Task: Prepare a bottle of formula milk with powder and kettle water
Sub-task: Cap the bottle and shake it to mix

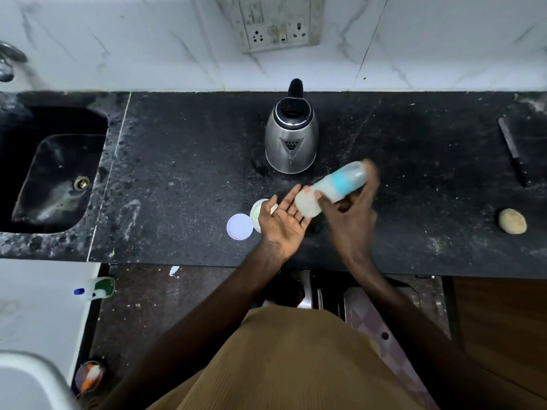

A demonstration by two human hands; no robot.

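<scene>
Left hand (284, 223): released, palm up, fingers straight, holding nothing. It sits under the low end of the bottle. I can't tell if they touch.
Lid (239, 226): flat on the counter (183, 173), just beside the tub, near the front edge. I think a left wrist swing could knock it to the floor.
Powder tub (256, 213): open, partly hidden behind the left hand. Risk as I judge it: drips from the bottle land in the powder, or the hand tips the tub.
Right hand (352, 214): grasping the bottle, fingers and thumb wrapped round its middle. It is blurred.
Bottle (334, 187): held above the counter between tub and kettle, steeply tilted, low end toward the left palm. It has milky contents and a blue band. Blur hides which end is the teat, and I can't confirm the top is screwed tight.
Main risk: I read this as shaking or a temperature test. A loose top would spray milk, and hot kettle water could scald the palm. A wet grip could let the bottle slip.
Kettle (291, 137): upright just behind the bottle, lid open. I think a wide shake could strike it, and if it's hot, spill it.
Knife (513, 152): well apart on the right, so low risk.
Sink (56, 173): far left and not involved.
</scene>
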